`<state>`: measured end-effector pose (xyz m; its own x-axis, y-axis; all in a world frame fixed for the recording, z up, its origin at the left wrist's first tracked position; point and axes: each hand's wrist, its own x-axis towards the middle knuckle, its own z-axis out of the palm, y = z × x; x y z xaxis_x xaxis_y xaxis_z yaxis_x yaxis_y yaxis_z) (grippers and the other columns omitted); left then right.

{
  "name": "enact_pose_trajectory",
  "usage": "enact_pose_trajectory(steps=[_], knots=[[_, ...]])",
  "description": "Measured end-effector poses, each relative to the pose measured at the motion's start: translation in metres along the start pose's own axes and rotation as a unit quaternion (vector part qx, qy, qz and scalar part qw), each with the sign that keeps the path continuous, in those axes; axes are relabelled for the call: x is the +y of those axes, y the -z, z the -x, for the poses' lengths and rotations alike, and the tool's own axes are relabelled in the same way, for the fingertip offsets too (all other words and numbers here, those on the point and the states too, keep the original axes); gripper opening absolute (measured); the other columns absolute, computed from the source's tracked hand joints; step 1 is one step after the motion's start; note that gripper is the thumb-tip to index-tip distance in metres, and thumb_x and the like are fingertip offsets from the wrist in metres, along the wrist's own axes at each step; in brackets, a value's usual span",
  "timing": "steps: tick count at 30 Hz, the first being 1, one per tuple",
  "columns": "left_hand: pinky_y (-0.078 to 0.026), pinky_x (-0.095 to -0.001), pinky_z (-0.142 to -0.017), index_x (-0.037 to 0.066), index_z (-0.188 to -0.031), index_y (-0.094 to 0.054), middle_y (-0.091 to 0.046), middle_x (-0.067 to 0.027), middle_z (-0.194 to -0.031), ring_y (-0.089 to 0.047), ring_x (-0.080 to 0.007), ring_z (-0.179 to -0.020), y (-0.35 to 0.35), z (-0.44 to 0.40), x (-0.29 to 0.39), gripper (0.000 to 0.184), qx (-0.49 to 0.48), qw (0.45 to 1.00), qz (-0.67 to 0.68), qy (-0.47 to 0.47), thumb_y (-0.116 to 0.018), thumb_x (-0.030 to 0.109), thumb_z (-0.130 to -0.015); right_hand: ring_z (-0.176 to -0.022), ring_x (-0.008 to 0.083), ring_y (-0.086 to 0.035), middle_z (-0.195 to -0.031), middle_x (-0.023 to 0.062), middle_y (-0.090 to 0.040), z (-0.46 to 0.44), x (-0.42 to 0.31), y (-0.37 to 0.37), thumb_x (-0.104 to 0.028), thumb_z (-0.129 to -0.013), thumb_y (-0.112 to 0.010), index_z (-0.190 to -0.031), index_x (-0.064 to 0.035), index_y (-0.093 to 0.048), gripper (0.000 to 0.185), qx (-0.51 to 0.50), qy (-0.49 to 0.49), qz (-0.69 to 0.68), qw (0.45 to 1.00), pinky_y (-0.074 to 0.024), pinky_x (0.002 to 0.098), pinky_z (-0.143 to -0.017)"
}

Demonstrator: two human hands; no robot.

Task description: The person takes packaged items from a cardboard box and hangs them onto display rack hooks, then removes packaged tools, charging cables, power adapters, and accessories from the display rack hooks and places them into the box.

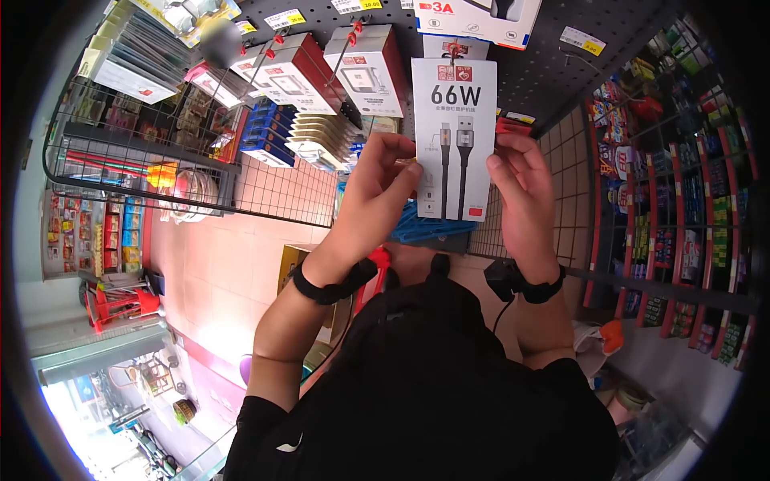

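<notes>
Head view: dark pegboard (521, 84) behind and above the grip.
66W cable box (455, 100): upright between the two hands, printed front facing the camera.
Left hand (374, 186): nearly closed, pinching the box's left edge, thumb over the front, fingers curled.
Right hand (527, 183): nearly closed on the right edge, thumb against it, fingers bent beside it.
White box (361, 80): hanging above the left hand.
Hook (453, 51): above the grip, at the cable box's top.
</notes>
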<state>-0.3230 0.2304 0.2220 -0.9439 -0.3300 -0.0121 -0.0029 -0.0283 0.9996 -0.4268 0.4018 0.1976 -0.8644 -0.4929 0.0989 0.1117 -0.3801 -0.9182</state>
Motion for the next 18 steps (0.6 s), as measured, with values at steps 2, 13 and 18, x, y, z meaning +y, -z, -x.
enact_pose_trajectory(steps=[2, 13, 18], knots=[[-0.049, -0.0268, -0.077, 0.0, -0.116, -0.045, -0.057, -0.0074, -0.104, -0.057, -0.0105, -0.09, 0.0, 0.006, 0.005, 0.023, -0.001, 1.0, 0.011, -0.001, -0.053, 0.004, -0.095, -0.108, 0.0155, -0.057, -0.112, 0.0099, -0.061, 0.006, -0.004, -0.004, -0.003, -0.092, -0.061, -0.118, 0.0005, -0.05, 0.028, 0.003, -0.002, -0.003, 1.0, -0.0436, 0.0291, -0.096], [-0.049, -0.0256, -0.08, 0.0, -0.119, -0.046, -0.057, -0.0065, -0.103, -0.056, -0.009, -0.091, 0.009, 0.035, 0.015, 0.026, -0.016, 0.999, 0.037, -0.008, -0.055, 0.004, -0.095, -0.106, 0.0151, -0.057, -0.113, 0.011, -0.061, 0.031, -0.018, -0.016, 0.0, -0.09, -0.06, -0.119, 0.0004, -0.05, 0.03, -0.008, -0.006, -0.016, 1.0, -0.0443, 0.0287, -0.093], [-0.049, -0.0234, -0.076, 0.001, -0.118, -0.046, -0.057, -0.0057, -0.102, -0.056, -0.007, -0.087, 0.012, 0.045, 0.022, 0.026, -0.011, 0.999, 0.039, -0.007, -0.056, 0.004, -0.094, -0.106, 0.0144, -0.057, -0.112, 0.0102, -0.061, 0.036, -0.02, -0.022, 0.001, -0.09, -0.059, -0.118, 0.0007, -0.05, 0.029, -0.015, 0.005, -0.027, 1.0, -0.0443, 0.0284, -0.092]])
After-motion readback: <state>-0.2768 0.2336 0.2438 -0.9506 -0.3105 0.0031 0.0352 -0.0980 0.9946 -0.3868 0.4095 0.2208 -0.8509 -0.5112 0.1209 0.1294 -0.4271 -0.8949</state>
